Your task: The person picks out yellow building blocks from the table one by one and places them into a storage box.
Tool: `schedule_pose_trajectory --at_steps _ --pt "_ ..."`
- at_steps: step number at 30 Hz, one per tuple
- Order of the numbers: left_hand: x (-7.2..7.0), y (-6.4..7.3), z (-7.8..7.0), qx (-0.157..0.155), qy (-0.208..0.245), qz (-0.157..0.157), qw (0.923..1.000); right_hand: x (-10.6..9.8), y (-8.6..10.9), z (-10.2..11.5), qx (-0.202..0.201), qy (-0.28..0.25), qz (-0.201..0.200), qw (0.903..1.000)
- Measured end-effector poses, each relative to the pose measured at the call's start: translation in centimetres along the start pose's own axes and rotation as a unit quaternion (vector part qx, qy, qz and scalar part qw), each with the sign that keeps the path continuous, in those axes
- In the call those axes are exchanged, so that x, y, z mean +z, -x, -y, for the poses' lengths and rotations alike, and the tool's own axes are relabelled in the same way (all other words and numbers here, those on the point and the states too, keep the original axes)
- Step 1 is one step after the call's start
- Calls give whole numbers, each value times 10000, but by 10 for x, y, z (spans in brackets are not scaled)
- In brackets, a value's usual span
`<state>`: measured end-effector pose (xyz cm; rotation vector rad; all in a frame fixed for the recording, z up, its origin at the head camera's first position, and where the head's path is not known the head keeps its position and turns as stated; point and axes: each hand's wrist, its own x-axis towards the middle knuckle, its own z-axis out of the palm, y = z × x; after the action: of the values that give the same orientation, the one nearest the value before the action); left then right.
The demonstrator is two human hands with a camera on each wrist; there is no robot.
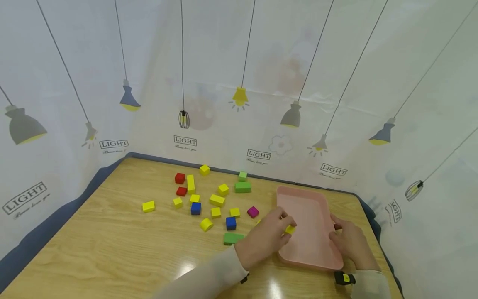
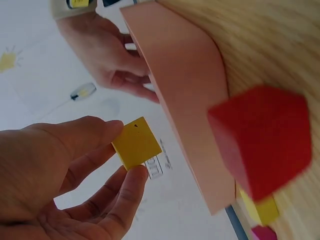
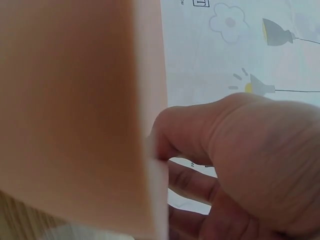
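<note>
My left hand [image 1: 266, 233] pinches a yellow cube [image 2: 137, 143] between thumb and fingertips, over the left side of a pink tray [image 1: 308, 232]. In the left wrist view the cube is up beside the tray's wall, with one small dark mark on its face. At the tray's right rim my right hand [image 1: 352, 241] holds the edge, thumb and fingers at the rim; the right wrist view shows the thumb up against it, part of the fingers hidden. A red block [image 2: 260, 142] stands on the table close to the tray in the left wrist view.
Left of the tray, several blocks lie scattered on the wooden table [image 1: 123, 249]: a magenta block [image 1: 253, 211], blue cubes [image 1: 231, 223], green blocks [image 1: 243, 187], red blocks [image 1: 180, 178] and yellow ones [image 1: 148, 206]. A white curtain [image 1: 220, 137] printed with lamps hangs behind the table.
</note>
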<state>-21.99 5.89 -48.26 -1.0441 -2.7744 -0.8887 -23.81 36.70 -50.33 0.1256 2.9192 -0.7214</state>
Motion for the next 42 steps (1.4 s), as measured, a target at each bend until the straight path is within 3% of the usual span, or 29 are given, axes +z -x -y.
schedule_pose_trajectory --at_steps 6,14,21,26,31,38,42 --pt "18 -13 -21 329 -365 225 9985 -1 1 0 58 -57 116 9999" --pt "37 -33 -45 418 -776 630 9941 -7 1 -1 -233 -161 49 9996" --pt "51 -47 -62 453 -709 937 9920 -8 1 -5 -304 -183 94 9993" --pt "59 -52 -65 556 -606 782 9935 -7 -1 -4 -203 -221 170 9994" --pt "63 -53 -66 675 -821 653 9922 -4 -2 -5 -213 -214 156 9994" --pt "66 -53 -61 178 -822 875 9926 -4 -1 -5 -433 -144 16 9990" --pt "62 -50 -60 112 -968 755 9924 -4 0 -4 -406 -181 39 9990"
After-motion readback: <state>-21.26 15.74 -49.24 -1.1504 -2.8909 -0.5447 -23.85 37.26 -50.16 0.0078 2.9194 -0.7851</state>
